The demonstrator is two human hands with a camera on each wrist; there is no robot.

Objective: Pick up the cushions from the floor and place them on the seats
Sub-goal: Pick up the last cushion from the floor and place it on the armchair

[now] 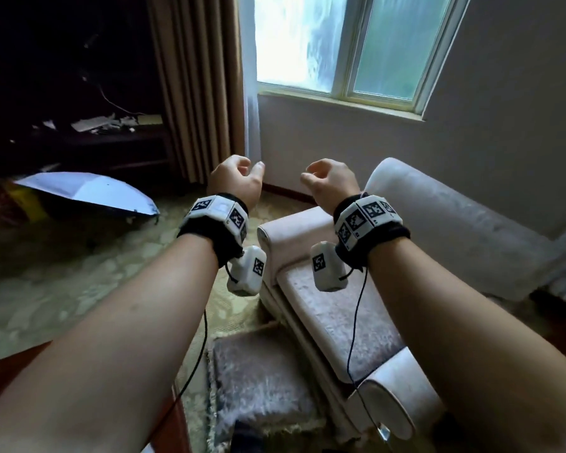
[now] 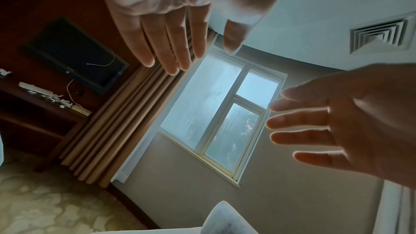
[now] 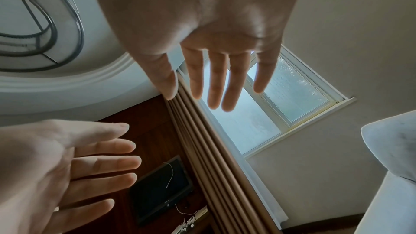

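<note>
A grey fluffy cushion lies flat on the carpet, against the front of a pale armchair. The armchair's seat has a similar grey plush surface. Both of my arms are raised in front of me, well above the cushion and the chair. My left hand and right hand hold nothing. In the left wrist view my left hand has its fingers straight, palm toward the right hand. The right wrist view shows my right hand likewise spread, the left hand beside it.
A white umbrella-like sheet lies on the patterned carpet at the left. Behind it stand a dark cabinet with clutter and a brown curtain. A window is ahead. A wooden edge shows at lower left.
</note>
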